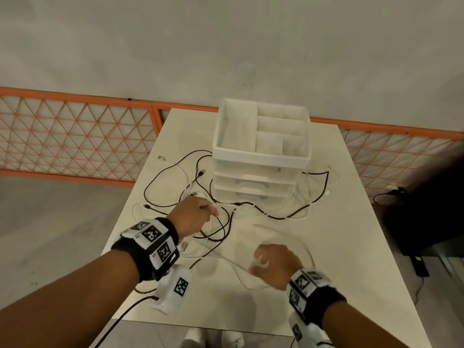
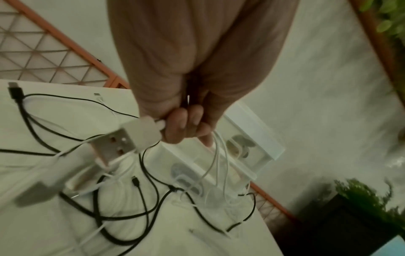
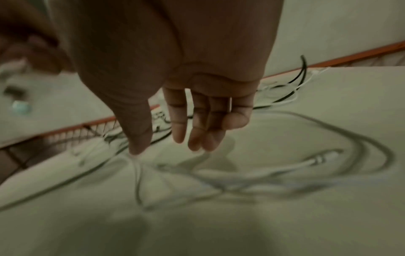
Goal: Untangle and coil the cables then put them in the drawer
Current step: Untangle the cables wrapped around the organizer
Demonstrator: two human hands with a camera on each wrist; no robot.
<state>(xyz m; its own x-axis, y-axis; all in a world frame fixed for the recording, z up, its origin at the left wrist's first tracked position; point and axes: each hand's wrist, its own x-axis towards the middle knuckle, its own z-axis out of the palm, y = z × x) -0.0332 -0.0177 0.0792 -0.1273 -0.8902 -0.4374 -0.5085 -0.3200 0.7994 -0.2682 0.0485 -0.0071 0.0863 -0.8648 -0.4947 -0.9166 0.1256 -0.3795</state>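
Separating 1 white cable from the tangle on the worktop point(image 1: 313, 285).

Nearest, the right hand point(image 3: 175, 97) is hovering just above a loose white cable point(image 3: 285, 170), fingers relaxed and holding nothing in the wrist view, though the head view is too blurred to confirm that. Further out, the left hand point(image 2: 186, 124) is gripping a white lead at its plug, with a white charger block point(image 2: 131, 138) hanging from it and thin white strands trailing below the fingers. To do this step well, I judge the left hand should be lifting slowly while the right is feeding slack, so the black cables point(image 1: 226, 227) crossing it are not being dragged into a knot. Beyond, the white drawer unit point(image 1: 261, 156) is standing with its 2 drawers closed; the divided tray on top is holding nothing, and no cable is stored yet.
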